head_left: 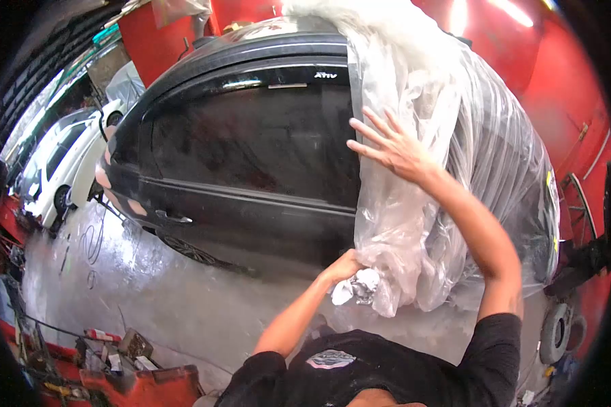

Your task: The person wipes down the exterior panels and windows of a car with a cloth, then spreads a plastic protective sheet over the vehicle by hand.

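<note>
A clear plastic sheet [448,169] drapes in folds over the right part of a black car [251,136], leaving its door and window bare. My right hand [390,148] is open with fingers spread, lying against the sheet near its left edge beside the car window. Lower down, my left hand [344,266] is closed at the sheet's bunched lower edge. A crumpled white and silvery bundle [358,287] hangs just under it; whether it is part of the sheet or a separate piece, I cannot tell.
White cars [58,156] stand at the far left. Behind me at lower left, a red box [146,383] sits among tools and scraps. Tyres [555,332] lean at lower right, near the red wall [594,156]. A thin cable lies on the grey floor [122,264].
</note>
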`<state>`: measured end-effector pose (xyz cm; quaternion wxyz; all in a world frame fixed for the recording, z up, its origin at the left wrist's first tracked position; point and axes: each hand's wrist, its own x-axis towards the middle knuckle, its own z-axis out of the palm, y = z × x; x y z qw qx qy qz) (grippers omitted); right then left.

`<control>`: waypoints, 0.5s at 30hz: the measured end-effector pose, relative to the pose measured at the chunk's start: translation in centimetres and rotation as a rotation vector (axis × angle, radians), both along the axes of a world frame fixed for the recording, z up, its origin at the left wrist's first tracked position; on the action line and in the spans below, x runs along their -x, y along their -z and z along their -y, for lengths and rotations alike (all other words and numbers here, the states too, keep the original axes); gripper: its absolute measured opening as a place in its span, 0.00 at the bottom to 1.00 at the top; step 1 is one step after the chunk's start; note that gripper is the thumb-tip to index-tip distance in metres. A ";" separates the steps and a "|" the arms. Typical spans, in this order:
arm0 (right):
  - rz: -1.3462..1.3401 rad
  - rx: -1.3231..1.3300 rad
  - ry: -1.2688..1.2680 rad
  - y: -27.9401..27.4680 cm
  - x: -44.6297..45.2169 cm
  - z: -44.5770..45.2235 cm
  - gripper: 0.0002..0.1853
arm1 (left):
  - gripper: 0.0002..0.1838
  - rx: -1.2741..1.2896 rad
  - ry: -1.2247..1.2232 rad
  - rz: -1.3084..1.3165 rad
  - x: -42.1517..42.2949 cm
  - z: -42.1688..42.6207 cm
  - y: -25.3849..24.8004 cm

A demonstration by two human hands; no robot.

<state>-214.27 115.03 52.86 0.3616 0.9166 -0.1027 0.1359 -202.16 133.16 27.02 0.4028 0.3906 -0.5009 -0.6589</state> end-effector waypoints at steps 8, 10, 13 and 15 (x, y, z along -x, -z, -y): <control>-0.420 0.111 -0.004 -6.9 -0.4 9.9 0.08 | 0.19 0.253 0.096 0.096 0.5 3.3 1.0; -0.334 -0.005 0.051 -8.9 3.9 10.9 0.05 | 0.19 0.300 0.105 0.068 2.0 6.1 3.8; -0.138 0.070 0.017 -11.9 11.1 11.9 0.04 | 0.19 0.212 0.052 -0.102 2.3 7.4 -1.8; -0.143 -0.008 0.389 -13.2 14.8 11.0 0.05 | 0.18 0.157 0.041 -0.179 2.0 8.5 -5.1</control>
